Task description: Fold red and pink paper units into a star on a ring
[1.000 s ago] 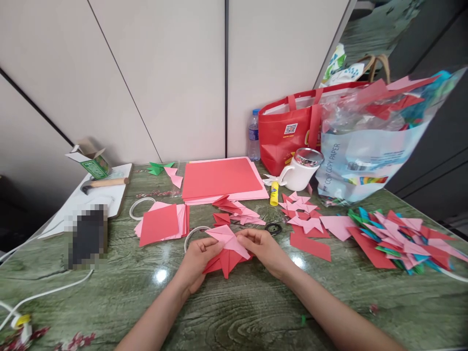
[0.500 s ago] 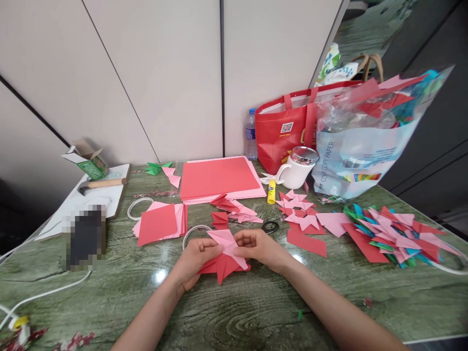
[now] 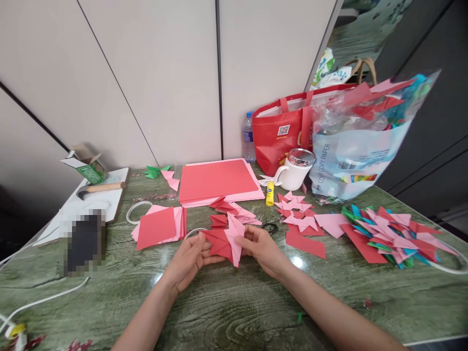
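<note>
Both hands hold a folded paper piece [image 3: 224, 240] of red and pink, raised a little above the green table [image 3: 234, 302]. My left hand [image 3: 188, 261] grips its red left side with curled fingers. My right hand [image 3: 261, 248] pinches its pink right side. Behind it lie loose folded pink and red pieces [image 3: 234, 212], a stack of red and pink square sheets [image 3: 159, 225] to the left, and a large stack of red paper [image 3: 217, 179] further back.
Black scissors [image 3: 270, 227] lie just past my right hand. A yellow glue stick [image 3: 269, 193], white mug [image 3: 294, 170], red bag [image 3: 281, 134], plastic paper bag [image 3: 351, 151] and heap of colourful folded stars [image 3: 391, 236] fill the right. A blurred phone [image 3: 85, 242], hammer [image 3: 98, 187] and cables lie left.
The folded piece was lying flat under my fingers; now it is turned up on edge between both hands and lifted slightly. The view has shifted a little to the right.
</note>
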Tool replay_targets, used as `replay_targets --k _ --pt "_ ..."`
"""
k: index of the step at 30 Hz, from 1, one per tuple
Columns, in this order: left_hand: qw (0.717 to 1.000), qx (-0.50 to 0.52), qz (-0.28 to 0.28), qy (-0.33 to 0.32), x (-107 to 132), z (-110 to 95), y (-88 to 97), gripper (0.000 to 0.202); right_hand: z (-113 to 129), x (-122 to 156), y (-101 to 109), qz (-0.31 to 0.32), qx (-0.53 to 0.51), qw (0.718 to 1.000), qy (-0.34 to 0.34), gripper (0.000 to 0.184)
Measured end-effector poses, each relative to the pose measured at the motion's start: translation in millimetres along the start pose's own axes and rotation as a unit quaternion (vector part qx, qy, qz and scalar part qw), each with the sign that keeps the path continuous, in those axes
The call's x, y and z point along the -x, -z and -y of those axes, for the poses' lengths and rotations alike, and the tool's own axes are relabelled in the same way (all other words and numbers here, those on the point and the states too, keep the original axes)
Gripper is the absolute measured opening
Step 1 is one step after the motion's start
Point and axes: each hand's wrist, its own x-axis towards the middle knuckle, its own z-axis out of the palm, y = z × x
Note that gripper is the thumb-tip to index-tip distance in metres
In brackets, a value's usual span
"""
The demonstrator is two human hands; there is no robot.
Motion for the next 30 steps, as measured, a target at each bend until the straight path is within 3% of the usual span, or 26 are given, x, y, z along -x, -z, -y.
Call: replay_targets --k 5,10,18,23,26,30 --pt "0.995 -0.092 -0.025 -0.013 -0.3 6.3 -3.6 0.033 -0.3 1.4 -1.7 -0.002 -0.015 1.000 -0.012 0.045" --pt "0.988 -0.138 -0.057 -0.031 -2.3 8.3 -5.9 0.032 3.0 3.4 -0.5 0.030 0.035 0.998 -0.042 0.053" --pt "0.987 -0.147 -0.039 -0.041 -1.7 7.6 -7.8 0.031 -0.1 1.9 0.8 0.024 0.050 0.998 -0.021 0.042" --pt "0.987 -0.152 -0.033 -0.037 -2.3 11.1 -6.9 0.025 0.2 2.2 2.1 0.052 0.057 0.997 0.008 0.051" --pt "0.988 -0.148 -0.037 -0.035 -1.7 10.6 -8.7 0.024 3.6 3.0 2.7 0.073 0.048 0.996 -0.008 0.050" --pt "0.988 -0.145 -0.050 -0.030 -0.6 10.3 -11.4 0.026 3.6 2.7 2.6 0.044 0.029 0.998 -0.041 0.038"
